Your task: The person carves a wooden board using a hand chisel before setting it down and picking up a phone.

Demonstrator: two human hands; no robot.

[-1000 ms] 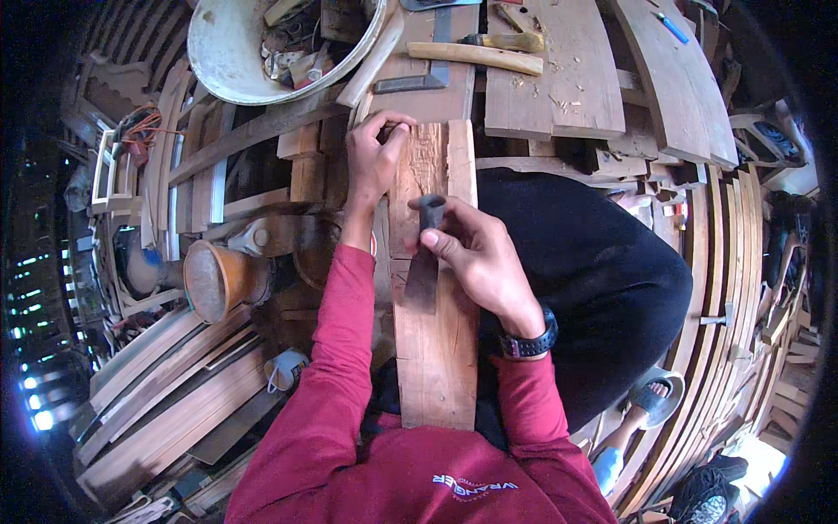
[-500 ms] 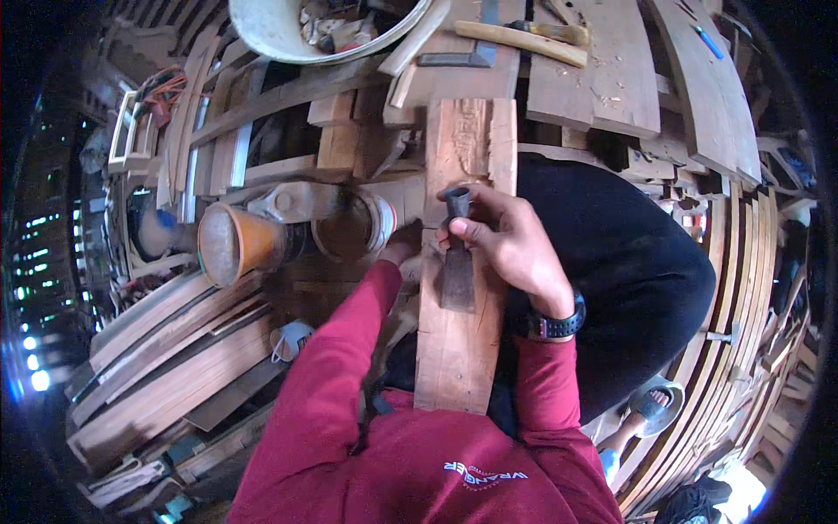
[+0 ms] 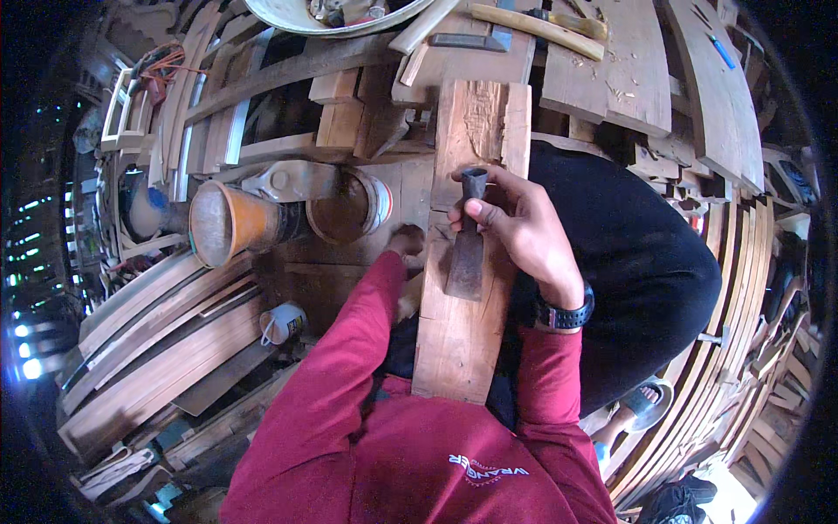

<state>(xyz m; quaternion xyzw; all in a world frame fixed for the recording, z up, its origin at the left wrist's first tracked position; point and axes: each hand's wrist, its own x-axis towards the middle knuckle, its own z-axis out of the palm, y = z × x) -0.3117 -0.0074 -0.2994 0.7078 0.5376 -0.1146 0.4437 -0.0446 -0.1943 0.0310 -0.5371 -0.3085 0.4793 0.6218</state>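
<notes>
While the right hand (image 3: 515, 231) is curled around a dark broad-bladed chisel (image 3: 467, 240), its fingers pressed together over the socket end and the thumb laid along the near side, the blade lies flat on a long wooden plank (image 3: 463, 332). That plank runs from the person's lap away toward a cluttered workbench (image 3: 611, 79), and the chisel's edge rests on it just below the fingertips, pointing back toward the red-sleeved body. A black wristwatch (image 3: 566, 314) sits behind the knuckles.

The left hand (image 3: 406, 240) is at the plank's left edge, level with the right thumb; it looks closed into a loose fist against the wood, though whether it grips the edge or only rests there I cannot tell.

Beyond the left knuckles stand 1 white bucket (image 3: 349, 208) and 1 orange funnel-shaped pot (image 3: 231, 223) lying on its side. Past the right fingertips the plank's far end is rough and splintered, and a wooden-handled hammer (image 3: 537, 24) lies on the bench beyond.

To my eye this is a paring cut, and it would go best with the blade kept low and flat, pressure coming from the palm, and the left hand bracing the plank while keeping clear of the edge's path.
</notes>
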